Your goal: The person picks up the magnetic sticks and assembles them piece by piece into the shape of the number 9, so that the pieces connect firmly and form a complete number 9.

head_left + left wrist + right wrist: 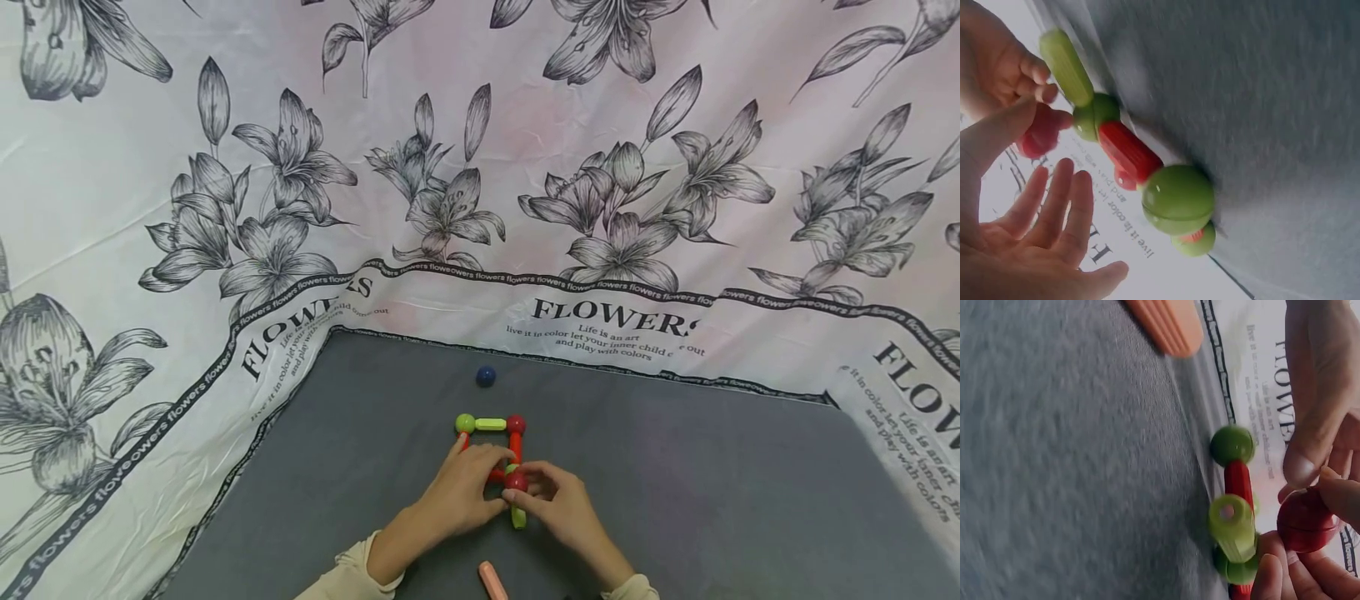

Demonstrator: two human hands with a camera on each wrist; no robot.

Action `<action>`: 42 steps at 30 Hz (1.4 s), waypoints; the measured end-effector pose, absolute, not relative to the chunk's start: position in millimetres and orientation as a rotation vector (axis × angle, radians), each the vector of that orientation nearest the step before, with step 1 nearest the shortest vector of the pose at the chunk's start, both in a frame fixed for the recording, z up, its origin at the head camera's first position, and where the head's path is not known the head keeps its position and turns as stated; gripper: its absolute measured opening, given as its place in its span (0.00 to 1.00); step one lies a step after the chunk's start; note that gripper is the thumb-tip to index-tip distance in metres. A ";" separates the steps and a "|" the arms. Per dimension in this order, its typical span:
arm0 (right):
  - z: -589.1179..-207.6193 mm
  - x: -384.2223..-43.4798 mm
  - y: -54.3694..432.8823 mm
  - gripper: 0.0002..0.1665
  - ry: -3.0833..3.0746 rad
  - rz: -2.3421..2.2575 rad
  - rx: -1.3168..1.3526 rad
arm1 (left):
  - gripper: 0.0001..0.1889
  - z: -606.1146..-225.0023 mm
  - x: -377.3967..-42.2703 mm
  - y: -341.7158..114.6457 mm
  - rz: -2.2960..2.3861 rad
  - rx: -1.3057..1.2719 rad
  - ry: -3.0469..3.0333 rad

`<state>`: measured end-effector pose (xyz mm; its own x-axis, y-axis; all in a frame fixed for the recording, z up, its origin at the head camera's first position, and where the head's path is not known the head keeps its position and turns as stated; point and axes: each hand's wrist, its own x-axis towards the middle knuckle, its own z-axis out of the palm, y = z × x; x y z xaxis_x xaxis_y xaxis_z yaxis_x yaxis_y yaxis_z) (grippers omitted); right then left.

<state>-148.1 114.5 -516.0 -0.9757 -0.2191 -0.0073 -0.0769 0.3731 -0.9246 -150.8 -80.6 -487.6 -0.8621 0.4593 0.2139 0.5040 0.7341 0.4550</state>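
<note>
In the head view, my right hand point(558, 504) holds a red ball point(516, 480) between thumb and fingers. The ball is in front of a green ball that joins the rods. My left hand point(465, 492) is just left of it; in the left wrist view its thumb touches the red ball point(1038, 134) and its other fingers are spread. A yellow-green rod point(518, 519) extends from the joint toward me. The frame beyond has a green ball point(465, 423), a yellow-green rod point(491, 424), another red ball point(515, 425) and red rods point(515, 448). My left hand hides part of it.
A dark blue ball point(486, 377) lies beyond the frame. A peach rod point(492, 580) is near the front edge of the view. Grey cloth point(712, 483) covers the surface, and a flower-printed curtain point(615, 250) stands along the back and sides.
</note>
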 end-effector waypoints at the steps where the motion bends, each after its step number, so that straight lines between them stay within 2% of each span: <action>1: -516.1 -147.4 113.8 0.25 2.469 -1.666 -0.267 | 0.25 -487.0 -148.1 -80.3 -0.800 -0.803 -2.830; 7: -514.9 -143.2 110.4 0.24 2.379 -1.680 -0.269 | 0.21 -489.8 -139.9 -82.0 -0.849 -0.823 -2.820; 22: -512.4 -139.9 109.7 0.21 2.456 -1.622 -0.299 | 0.20 -499.9 -138.0 -86.7 -0.935 -0.787 -2.857; 32: -517.7 -141.9 111.4 0.13 2.778 -1.444 -0.169 | 0.19 -505.8 -131.4 -99.5 -0.963 -0.705 -2.896; 42: -518.8 -145.0 100.3 0.20 2.770 -1.282 -0.097 | 0.20 -510.8 -128.7 -111.3 -0.906 -0.670 -3.004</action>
<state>-145.0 100.3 -518.8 -0.9942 -0.0941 -0.0530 -0.0205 0.6461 -0.7629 -128.7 -111.3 -510.8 -0.9107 0.4094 0.0554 0.3717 0.7536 0.5422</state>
